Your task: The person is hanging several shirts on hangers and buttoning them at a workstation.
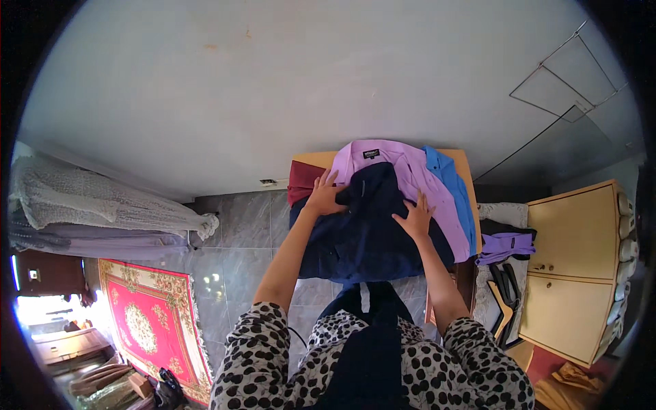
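A dark navy garment (362,236) lies spread over a small wooden table (451,158) against the wall, its far end near the collar of a lilac shirt (437,198) beneath it. My left hand (326,197) rests at the garment's upper left edge, fingers apart, close to the lilac collar. On the other side my right hand (415,217) lies with spread fingers where the navy cloth meets the lilac shirt. A blue shirt (454,188) shows along the table's right side. Part of a maroon garment (305,179) sticks out at the left.
Right of the table stands a wooden cabinet (570,239), with hangers (502,301) and a purple-and-black garment (507,244) beside it. A wire rack (567,75) is at the upper right. White lacy cloth (102,195) hangs at the left above a red rug (154,321).
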The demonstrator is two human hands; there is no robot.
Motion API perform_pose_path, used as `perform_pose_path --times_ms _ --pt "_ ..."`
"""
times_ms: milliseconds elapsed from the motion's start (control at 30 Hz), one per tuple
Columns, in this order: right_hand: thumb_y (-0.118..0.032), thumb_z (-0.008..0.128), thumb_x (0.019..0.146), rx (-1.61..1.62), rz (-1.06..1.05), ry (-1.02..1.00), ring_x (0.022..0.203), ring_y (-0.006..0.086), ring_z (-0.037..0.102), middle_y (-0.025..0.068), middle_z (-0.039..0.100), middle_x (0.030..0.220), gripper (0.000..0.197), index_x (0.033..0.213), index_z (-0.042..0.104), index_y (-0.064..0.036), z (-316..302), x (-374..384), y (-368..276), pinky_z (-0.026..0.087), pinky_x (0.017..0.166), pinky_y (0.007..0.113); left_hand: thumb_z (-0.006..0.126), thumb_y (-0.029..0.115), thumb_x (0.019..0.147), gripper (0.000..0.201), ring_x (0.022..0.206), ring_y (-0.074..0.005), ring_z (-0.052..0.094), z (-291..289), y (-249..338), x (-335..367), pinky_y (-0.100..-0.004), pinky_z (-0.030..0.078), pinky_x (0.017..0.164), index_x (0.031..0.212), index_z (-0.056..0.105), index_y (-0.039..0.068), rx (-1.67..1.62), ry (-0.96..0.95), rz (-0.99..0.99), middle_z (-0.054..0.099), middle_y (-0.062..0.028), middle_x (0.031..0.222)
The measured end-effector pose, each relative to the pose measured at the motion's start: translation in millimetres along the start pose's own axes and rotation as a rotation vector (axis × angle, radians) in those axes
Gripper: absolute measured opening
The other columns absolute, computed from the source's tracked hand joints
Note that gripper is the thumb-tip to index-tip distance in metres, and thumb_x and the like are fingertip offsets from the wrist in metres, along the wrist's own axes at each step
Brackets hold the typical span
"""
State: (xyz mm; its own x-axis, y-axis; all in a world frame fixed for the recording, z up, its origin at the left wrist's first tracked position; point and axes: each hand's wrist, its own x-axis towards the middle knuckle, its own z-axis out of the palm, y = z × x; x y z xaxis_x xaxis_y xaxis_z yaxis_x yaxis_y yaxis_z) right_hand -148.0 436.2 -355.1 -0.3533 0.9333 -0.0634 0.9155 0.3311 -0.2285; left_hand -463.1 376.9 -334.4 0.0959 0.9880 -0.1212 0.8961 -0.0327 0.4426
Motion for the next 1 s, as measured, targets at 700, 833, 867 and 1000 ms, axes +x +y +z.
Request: perform_pose_path --times_ms 700,833,867,1000 --pt "-0.024 0.084 0.066 -0.074 -0.044 -0.065 0.144 0.0322 0.026 0.0128 0.035 0.152 0.027 0.088 0.074 -0.0116 -8 42 -7 0.014 0.109 0.073 0.071 0.035 0.072 0.035 0.142 -0.0286 0.029 15 56 16 -0.0565 0.020 0.115 0.100 0.073 0.014 0.297 0.069 -0.001 0.044 -0.0063 0.145" --pt "-0.022 0.083 0.067 0.025 -0.024 -0.037 0.145 0.0333 0.023 0.0119 0.034 0.153 0.024 0.088 0.076 -0.0135 -10 45 10 0.013 0.108 0.074 0.068 0.032 0.077 0.031 0.142 -0.0307 0.028 12 48 12 -0.0562 0.021 0.115 0.102 0.074 0.014 0.253 0.104 -0.037 0.042 -0.0066 0.147" --pt "-0.021 0.082 0.067 0.014 -0.047 -0.019 0.145 0.0335 0.023 0.0117 0.034 0.152 0.023 0.088 0.076 -0.0141 -10 43 12 0.013 0.108 0.074 0.067 0.031 0.078 0.030 0.142 -0.0314 0.028 13 46 9 -0.0561 0.022 0.115 0.102 0.074 0.015 0.248 0.179 0.001 0.042 -0.0069 0.147" --pt "-0.021 0.081 0.068 -0.219 -0.299 -0.076 0.145 0.0336 0.023 0.0111 0.037 0.150 0.022 0.089 0.078 -0.0163 -10 37 15 0.014 0.108 0.075 0.070 0.027 0.077 0.023 0.142 -0.0337 0.028 22 46 -1 -0.0554 0.024 0.114 0.095 0.075 0.016 0.350 0.089 0.040 0.043 -0.0092 0.147"
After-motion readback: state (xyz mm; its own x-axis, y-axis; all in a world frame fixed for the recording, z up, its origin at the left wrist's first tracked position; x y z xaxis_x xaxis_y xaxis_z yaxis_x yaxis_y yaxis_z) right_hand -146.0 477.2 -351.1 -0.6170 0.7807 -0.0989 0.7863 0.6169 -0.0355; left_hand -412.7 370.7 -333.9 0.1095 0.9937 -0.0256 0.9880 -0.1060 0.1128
